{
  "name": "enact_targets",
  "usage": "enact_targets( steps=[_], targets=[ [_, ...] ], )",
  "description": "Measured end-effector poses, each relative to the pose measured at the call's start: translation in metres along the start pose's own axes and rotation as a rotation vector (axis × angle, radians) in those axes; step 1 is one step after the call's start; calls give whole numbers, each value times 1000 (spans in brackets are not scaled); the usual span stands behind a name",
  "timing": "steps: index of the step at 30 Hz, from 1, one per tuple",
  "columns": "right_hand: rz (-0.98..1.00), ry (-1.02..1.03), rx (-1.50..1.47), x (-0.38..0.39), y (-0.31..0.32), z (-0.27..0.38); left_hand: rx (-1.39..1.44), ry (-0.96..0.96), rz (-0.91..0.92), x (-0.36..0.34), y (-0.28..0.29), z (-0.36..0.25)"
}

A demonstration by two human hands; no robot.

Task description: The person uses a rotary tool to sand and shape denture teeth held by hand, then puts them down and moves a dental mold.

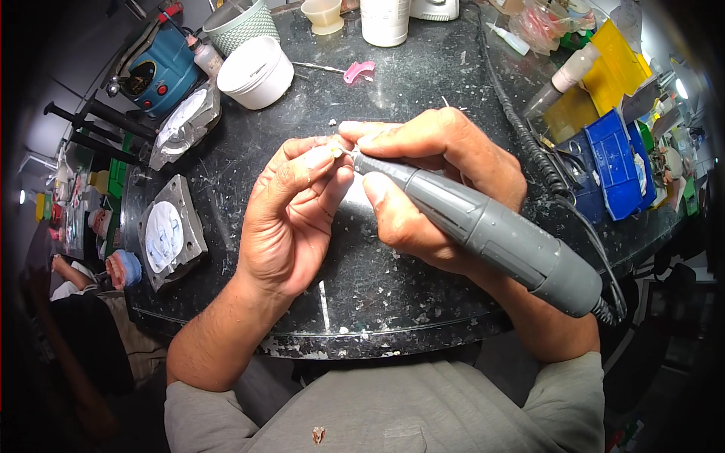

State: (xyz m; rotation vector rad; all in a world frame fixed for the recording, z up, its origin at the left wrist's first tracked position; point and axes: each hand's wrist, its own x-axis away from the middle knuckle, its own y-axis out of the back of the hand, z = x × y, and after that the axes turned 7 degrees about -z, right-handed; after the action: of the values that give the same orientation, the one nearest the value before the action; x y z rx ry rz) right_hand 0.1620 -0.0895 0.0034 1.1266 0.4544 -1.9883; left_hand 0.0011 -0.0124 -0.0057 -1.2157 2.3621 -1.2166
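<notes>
My left hand [283,215] pinches a tiny pale, tooth-like piece [337,152] between thumb and fingertips. My right hand [464,155] is wrapped round a thick grey rotary handpiece [491,226], held like a pen and slanting up to the left. Its thin bur tip [348,152] meets or nearly touches the pale piece; whether they touch is too small to tell. The fingertips of both hands almost come together over the dark, scuffed bench [377,294].
On the left lie metal flask halves with white plaster [165,235], by a blue machine [155,72]. A white tub [255,73], pink piece [358,72] and white bottle [385,21] stand farther back. A coiled cable [529,140] runs right, near a blue tray [613,166]. Another person's arm [69,272] shows far left.
</notes>
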Motion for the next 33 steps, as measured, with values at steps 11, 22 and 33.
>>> enact_targets(
  steps=[11,22,33],
  targets=[
    [14,32,15,0,1,0,2,6,2,0,-1,1],
    [5,34,1,0,0,-1,5,10,10,0,0,0],
    [24,2,-20,1,1,-1,-2,13,6,0,1,1]
  ],
)
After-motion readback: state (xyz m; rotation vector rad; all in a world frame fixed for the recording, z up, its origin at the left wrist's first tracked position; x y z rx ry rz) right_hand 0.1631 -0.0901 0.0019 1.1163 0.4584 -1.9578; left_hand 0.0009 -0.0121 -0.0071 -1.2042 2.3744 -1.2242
